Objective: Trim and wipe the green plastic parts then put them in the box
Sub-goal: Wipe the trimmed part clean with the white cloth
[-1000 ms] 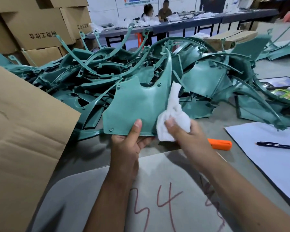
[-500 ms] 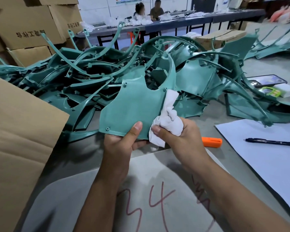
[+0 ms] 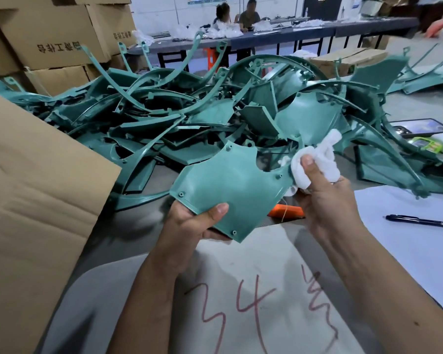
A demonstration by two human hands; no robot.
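Note:
My left hand (image 3: 192, 221) grips a flat green plastic panel (image 3: 230, 185) by its near edge, thumb on top, holding it tilted above the table. My right hand (image 3: 325, 198) holds a crumpled white cloth (image 3: 317, 159) pressed against the panel's right edge. Behind them lies a large heap of green plastic parts (image 3: 189, 116). The brown flap of a cardboard box (image 3: 31, 190) fills the left side.
An orange utility knife (image 3: 287, 213) lies on the table under the panel. A white sheet (image 3: 414, 238) with a black pen (image 3: 420, 221) is at right, a phone (image 3: 422, 126) beyond it. A grey board marked with red writing (image 3: 241, 302) lies near me. Stacked cartons (image 3: 54, 34) stand at back left.
The panel has been lowered and tilted flatter, turned clockwise in my left hand. My right hand with the cloth has slid from the panel's lower middle to its right edge.

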